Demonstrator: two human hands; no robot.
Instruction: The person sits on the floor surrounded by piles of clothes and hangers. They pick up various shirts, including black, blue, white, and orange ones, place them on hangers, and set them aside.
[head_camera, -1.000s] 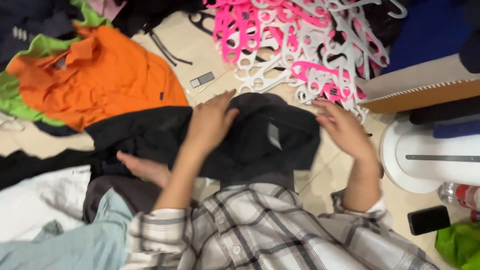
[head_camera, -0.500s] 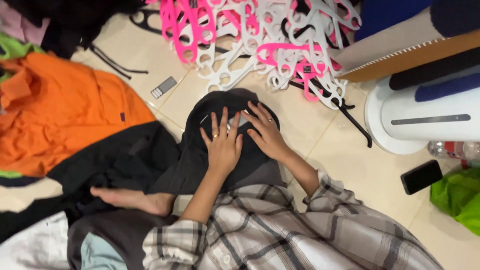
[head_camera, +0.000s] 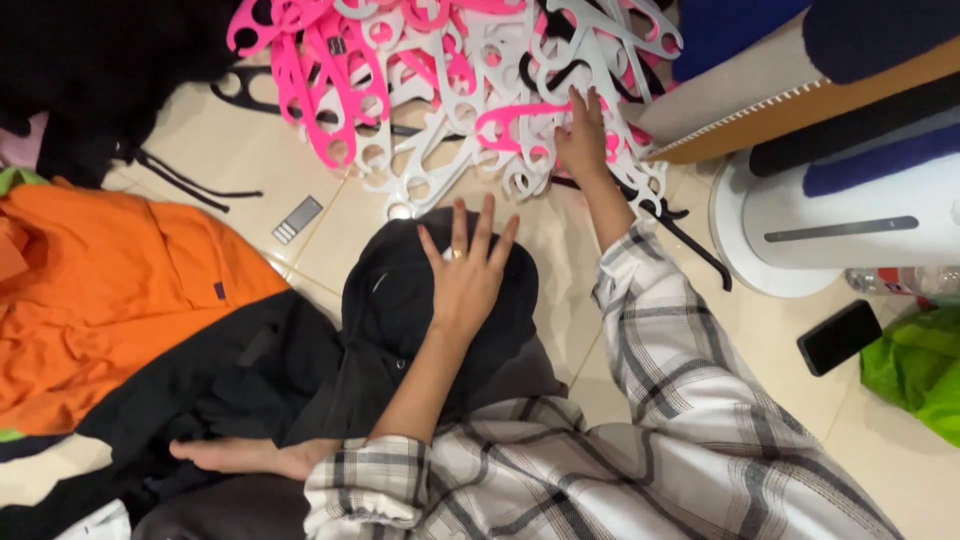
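Observation:
My left hand (head_camera: 466, 272) lies flat with spread fingers on a folded black garment (head_camera: 400, 310) on the tiled floor in front of me. My right hand (head_camera: 583, 138) has reached out to a heap of pink and white plastic hangers (head_camera: 440, 90). Its fingers rest on a white hanger (head_camera: 585, 60) at the heap's right side; whether they grip it I cannot tell. Both arms wear plaid sleeves.
An orange garment (head_camera: 110, 290) and more black clothing (head_camera: 200, 390) lie to the left. A bare foot (head_camera: 240, 457) shows at the lower left. A white round appliance base (head_camera: 800, 240), a black phone (head_camera: 838, 337) and a green bag (head_camera: 915, 370) sit at the right. A small grey remote (head_camera: 298, 219) lies on the tiles.
My right hand left the black garment and stretched forward to the hanger heap. My left hand stayed pressed on the folded garment. The view shifted up toward the hangers.

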